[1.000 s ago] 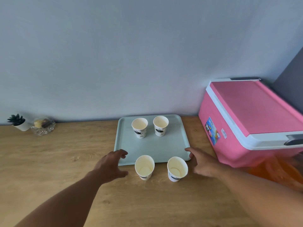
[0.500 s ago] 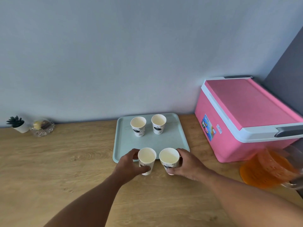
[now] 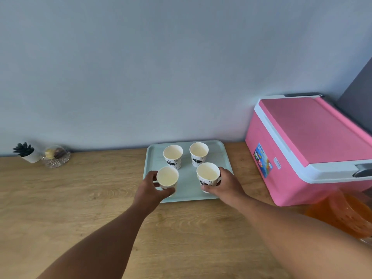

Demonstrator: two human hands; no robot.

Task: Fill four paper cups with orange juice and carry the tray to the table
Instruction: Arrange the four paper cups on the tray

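A: Where do the cups stand against the tray (image 3: 226, 156)?

B: All four are over it; two white paper cups sit upright on its far half, the far left cup (image 3: 173, 156) and the far right cup (image 3: 198, 153) side by side, apart; both look empty inside.

A: And the hands?

B: The left hand (image 3: 150, 191) is wrapped around the near left cup (image 3: 167, 177), over the tray's near left part; the right hand (image 3: 225, 186) is wrapped around the near right cup (image 3: 208, 174), over its near right part; I cannot tell whether those two touch the tray.

A: The juice?

B: An orange pitcher (image 3: 342, 214), blurred, is right of the tray, nearer than the pink cooler (image 3: 306, 146); the tray lies on the wooden counter (image 3: 80, 198), against the wall.
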